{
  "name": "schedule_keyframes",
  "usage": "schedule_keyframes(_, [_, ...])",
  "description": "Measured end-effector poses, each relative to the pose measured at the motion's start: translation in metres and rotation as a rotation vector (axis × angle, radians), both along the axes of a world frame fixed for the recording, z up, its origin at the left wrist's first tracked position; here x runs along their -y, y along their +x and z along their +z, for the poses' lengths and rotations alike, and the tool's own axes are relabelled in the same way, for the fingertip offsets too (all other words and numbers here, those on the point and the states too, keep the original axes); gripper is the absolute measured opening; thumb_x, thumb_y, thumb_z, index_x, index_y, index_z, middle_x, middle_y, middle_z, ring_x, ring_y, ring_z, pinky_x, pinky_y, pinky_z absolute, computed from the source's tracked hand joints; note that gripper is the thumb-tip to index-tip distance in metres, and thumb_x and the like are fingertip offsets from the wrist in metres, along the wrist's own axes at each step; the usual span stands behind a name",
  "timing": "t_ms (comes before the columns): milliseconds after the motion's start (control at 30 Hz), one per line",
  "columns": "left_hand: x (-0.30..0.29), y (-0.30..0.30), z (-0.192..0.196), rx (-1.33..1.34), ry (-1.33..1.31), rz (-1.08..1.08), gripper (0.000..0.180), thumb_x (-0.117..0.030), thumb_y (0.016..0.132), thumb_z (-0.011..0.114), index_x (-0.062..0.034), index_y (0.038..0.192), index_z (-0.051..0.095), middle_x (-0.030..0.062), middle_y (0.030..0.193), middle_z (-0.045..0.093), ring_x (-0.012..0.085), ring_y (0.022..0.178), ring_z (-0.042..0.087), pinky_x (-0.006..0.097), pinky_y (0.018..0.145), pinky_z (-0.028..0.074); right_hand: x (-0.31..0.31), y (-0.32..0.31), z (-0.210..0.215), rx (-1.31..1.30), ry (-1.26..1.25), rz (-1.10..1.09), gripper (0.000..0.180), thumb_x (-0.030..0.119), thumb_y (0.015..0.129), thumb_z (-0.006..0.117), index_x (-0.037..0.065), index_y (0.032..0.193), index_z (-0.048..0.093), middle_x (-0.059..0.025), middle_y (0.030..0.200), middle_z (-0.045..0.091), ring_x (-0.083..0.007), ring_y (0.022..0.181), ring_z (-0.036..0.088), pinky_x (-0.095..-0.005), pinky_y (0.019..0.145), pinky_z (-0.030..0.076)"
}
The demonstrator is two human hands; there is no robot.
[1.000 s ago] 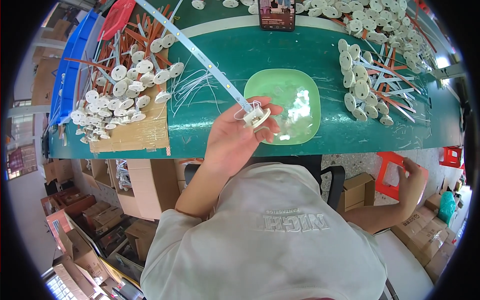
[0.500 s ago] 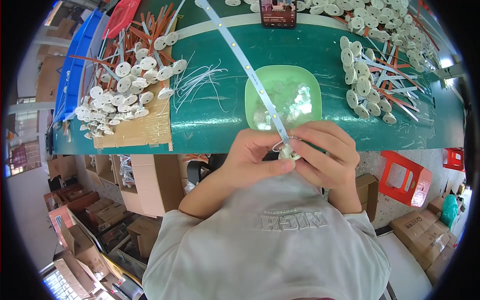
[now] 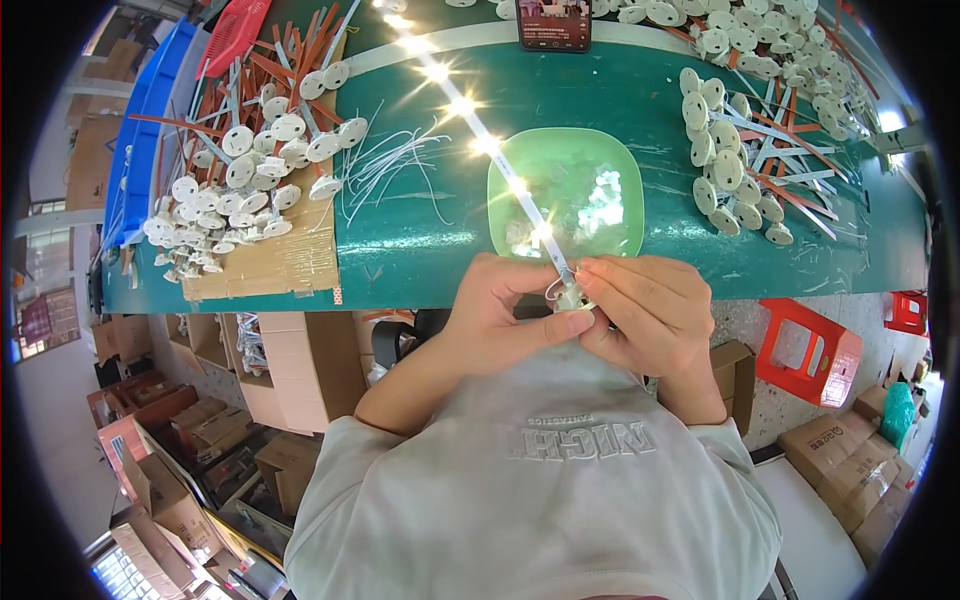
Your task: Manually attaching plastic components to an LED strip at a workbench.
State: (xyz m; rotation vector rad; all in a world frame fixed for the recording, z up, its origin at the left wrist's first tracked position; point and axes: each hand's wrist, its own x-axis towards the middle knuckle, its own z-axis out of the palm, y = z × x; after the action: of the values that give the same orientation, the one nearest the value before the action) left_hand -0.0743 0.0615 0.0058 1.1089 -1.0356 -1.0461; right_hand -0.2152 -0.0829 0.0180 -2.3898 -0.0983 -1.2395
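Note:
Close to my chest, at the table's near edge, my left hand is closed around a small round white base. From it a thin LED strip rises away toward the far left, its several LEDs glowing brightly. The fingers of my right hand pinch the same base where the strip meets it. A short white wire loops beside the joint. Fingers hide much of the base. Behind the strip stands a light green bowl of small clear pieces.
On the green table, finished-looking strips with white bases pile on cardboard at left; another pile lies at right. Loose white wires lie left of the bowl. A phone stands at the back. A red stool is at right.
The LEDs on the strip were dark and are now lit. Both hands keep nearly the same place and grip; the strip's far end has shifted slightly left.

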Motion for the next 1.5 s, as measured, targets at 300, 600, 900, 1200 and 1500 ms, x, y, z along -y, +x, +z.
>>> schedule_keyframes(300, [-0.007, 0.0, 0.007, -0.415, -0.011, -0.002, 0.035, -0.004, 0.086, 0.07, 0.013, 0.117, 0.066, 0.0195, 0.1, 0.073, 0.0215, 0.091, 0.071, 0.033, 0.082, 0.054, 0.003, 0.003, 0.009, -0.014, 0.013, 0.114, 0.026, 0.003, 0.068, 0.077, -0.003, 0.092, 0.073, -0.013, 0.095, 0.074, -0.0242, 0.082, 0.074, -0.0295, 0.058, 0.058])
schedule_keyframes(600, [-0.009, 0.019, 0.007, -0.329, -0.226, 0.073, 0.043, 0.001, 0.086, 0.068, 0.0081, 0.128, 0.061, 0.0136, 0.108, 0.073, 0.0188, 0.101, 0.069, 0.031, 0.093, 0.05, 0.01, 0.027, 0.02, 0.031, 0.028, 0.194, 0.023, 0.006, 0.072, 0.078, -0.002, 0.093, 0.073, -0.0138, 0.096, 0.074, -0.0257, 0.079, 0.073, -0.0311, 0.057, 0.056])
schedule_keyframes(900, [-0.014, 0.016, -0.002, -0.018, -0.116, 0.314, 0.044, 0.002, 0.088, 0.066, 0.0075, 0.131, 0.06, 0.0134, 0.109, 0.073, 0.0193, 0.101, 0.07, 0.032, 0.097, 0.049, 0.019, 0.033, 0.016, -0.552, 0.065, -0.166, 0.035, 0.016, 0.073, 0.081, 0.006, 0.104, 0.069, -0.0107, 0.095, 0.069, -0.0317, 0.084, 0.067, -0.0384, 0.071, 0.056])
schedule_keyframes(1200, [-0.01, 0.018, -0.006, 0.162, -0.01, 0.198, 0.043, 0.0, 0.089, 0.065, 0.0128, 0.129, 0.058, 0.0193, 0.115, 0.069, 0.025, 0.109, 0.067, 0.036, 0.1, 0.048, 0.018, 0.034, 0.002, -0.753, 0.009, -0.049, 0.018, 0.009, 0.075, 0.076, 0.007, 0.091, 0.07, -0.0057, 0.09, 0.067, -0.0272, 0.083, 0.065, -0.0395, 0.069, 0.054])
schedule_keyframes(1500, [-0.005, 0.016, -0.006, 0.174, -0.084, 0.278, 0.044, -0.005, 0.085, 0.074, 0.0025, 0.127, 0.065, 0.0108, 0.1, 0.074, 0.0136, 0.092, 0.068, 0.027, 0.088, 0.051, 0.023, 0.032, 0.004, -0.445, 0.282, -0.024, 0.013, -0.001, 0.078, 0.073, 0.002, 0.09, 0.069, -0.0086, 0.081, 0.07, -0.0248, 0.07, 0.067, -0.0336, 0.062, 0.053])
